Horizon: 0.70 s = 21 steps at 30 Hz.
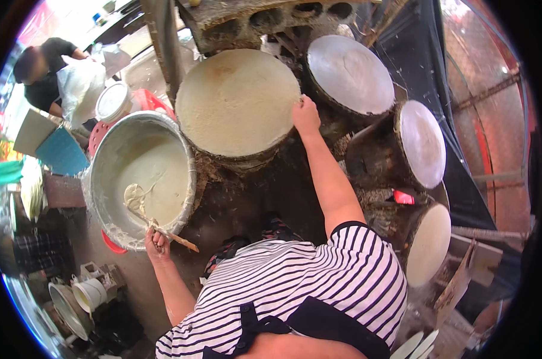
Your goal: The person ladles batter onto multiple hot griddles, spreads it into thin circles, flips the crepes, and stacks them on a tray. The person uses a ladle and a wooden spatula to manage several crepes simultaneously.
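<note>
My left hand (158,243) is closed around the wooden handle of a ladle (135,195). The ladle's batter-coated head is over a big metal basin (190,179), whose rim is smeared with batter. Inside the basin lies creamy pale batter (154,161). Ahead, a wide round flatbread (235,102) covers the top of a round griddle (247,160). At its right edge my right hand (307,115) is closed, with the fingertips pinching the flatbread's rim. How much of the edge is between those fingers is hidden.
Along the right stand three more round griddles, one at the far right (350,75), one beside me (423,143) and one nearer (429,245). A lidded white bucket (113,102) stands behind the basin. At the far left a person (49,75) handles a plastic bag (82,84).
</note>
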Motion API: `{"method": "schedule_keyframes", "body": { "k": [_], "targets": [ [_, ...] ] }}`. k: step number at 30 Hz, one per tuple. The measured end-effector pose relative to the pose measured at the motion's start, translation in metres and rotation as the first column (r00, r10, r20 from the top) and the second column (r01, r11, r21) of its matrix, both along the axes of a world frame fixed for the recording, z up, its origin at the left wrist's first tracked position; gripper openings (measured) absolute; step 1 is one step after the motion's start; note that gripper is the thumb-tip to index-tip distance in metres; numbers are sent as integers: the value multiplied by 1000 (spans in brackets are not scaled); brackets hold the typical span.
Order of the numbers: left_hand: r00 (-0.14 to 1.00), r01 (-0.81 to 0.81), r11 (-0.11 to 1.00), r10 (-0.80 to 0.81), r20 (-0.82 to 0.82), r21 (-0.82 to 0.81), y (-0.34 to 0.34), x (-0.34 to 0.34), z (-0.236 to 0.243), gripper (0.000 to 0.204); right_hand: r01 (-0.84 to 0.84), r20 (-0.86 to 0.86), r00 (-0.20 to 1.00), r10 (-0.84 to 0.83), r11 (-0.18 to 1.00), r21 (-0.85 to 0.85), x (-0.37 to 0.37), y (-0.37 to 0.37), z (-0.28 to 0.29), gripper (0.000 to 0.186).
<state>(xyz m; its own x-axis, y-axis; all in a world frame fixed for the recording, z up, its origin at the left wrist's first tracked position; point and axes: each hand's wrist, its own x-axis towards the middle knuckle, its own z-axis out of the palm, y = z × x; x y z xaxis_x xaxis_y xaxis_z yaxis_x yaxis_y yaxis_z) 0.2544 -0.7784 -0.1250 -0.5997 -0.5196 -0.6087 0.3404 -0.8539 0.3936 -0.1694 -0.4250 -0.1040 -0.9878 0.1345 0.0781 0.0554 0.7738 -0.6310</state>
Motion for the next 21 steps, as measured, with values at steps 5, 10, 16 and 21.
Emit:
{"method": "schedule_keyframes", "body": {
  "k": [5,10,16,21],
  "targets": [
    [998,-48,999,48,-36,3,12,-2,-4,13,-28,203,978,42,997,-74,-21,5,5,42],
    [998,-70,997,70,-10,-32,21,-8,-6,11,-64,251,966,63,998,-4,-33,3,9,37],
    [997,-68,998,68,-25,-17,22,-10,-9,8,-2,144,990,-6,998,56,-41,9,-4,35],
    [998,-57,998,56,-37,-20,17,-9,-14,10,-51,215,976,39,998,49,-37,7,5,30]
  ]
}}
